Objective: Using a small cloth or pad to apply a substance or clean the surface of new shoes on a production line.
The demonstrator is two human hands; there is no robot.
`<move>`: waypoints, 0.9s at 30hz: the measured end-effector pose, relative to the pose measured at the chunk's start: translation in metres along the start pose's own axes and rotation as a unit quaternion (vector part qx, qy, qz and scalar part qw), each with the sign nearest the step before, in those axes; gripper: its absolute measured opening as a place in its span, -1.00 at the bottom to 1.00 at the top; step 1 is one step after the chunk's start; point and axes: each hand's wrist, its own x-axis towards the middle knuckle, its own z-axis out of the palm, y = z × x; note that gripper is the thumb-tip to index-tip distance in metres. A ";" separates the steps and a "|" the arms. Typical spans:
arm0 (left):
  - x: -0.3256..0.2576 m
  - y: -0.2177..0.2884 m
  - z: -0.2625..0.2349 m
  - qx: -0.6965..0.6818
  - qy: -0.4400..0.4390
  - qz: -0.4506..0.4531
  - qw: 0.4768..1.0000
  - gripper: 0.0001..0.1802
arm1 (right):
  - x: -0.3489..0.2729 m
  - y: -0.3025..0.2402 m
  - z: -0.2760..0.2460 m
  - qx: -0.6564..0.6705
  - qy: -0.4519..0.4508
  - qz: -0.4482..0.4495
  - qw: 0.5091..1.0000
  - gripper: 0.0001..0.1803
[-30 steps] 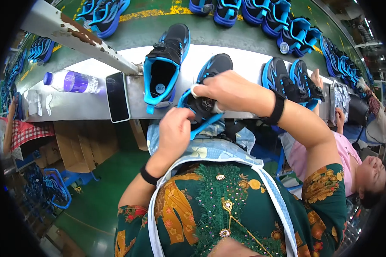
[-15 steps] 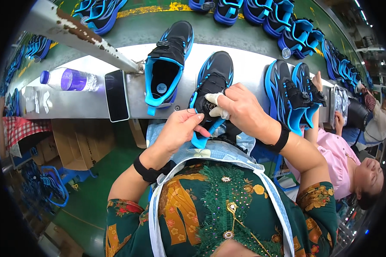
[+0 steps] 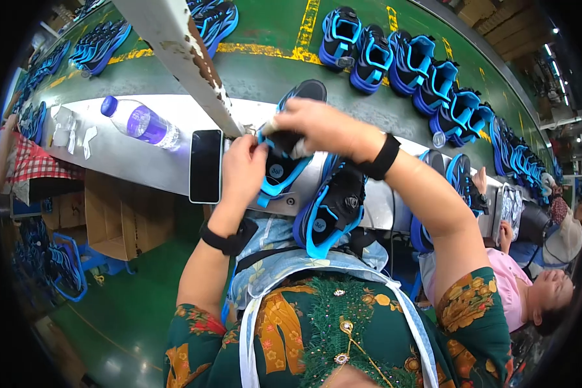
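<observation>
A black sneaker with bright blue trim (image 3: pixel 279 173) lies on the metal bench, toe pointing away from me. At the left side of its opening, my left hand (image 3: pixel 242 169) is closed, thumb and fingertips pinching the edge. My right hand (image 3: pixel 320 126) bends over the tongue from above, its fingers curled around the upper and somewhat blurred. White coverings sit on some of its fingertips; they hide the sneaker's fastening. A matching sneaker (image 3: pixel 335 208) rests closer to me at the bench's front edge, heel against my apron, a round dial on its tongue.
On the left of the bench are a phone (image 3: pixel 205 167) and a purple-labelled bottle (image 3: pixel 142 123). A chipped white post (image 3: pixel 187 58) rises beyond. More sneakers (image 3: pixel 375 55) line the green surface behind. At right, another person in pink (image 3: pixel 507 278) sits near another pair.
Both hands have moved left from the nearer sneaker to the other one. The nearer sneaker now stands free of my hands, its dial showing. My view has shifted slightly.
</observation>
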 end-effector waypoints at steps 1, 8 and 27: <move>0.009 -0.002 -0.007 -0.054 -0.059 -0.124 0.989 -0.78 | 0.001 -0.010 0.007 -0.063 -0.022 -0.008 0.998 -0.44; -0.038 0.039 -0.018 -0.275 -0.100 -0.133 0.947 -0.75 | -0.022 -0.013 -0.010 0.043 -0.085 0.056 0.994 -0.36; -0.103 0.030 0.012 0.051 -0.208 0.247 0.945 -0.61 | -0.128 -0.066 -0.012 0.208 -0.037 0.144 0.967 -0.56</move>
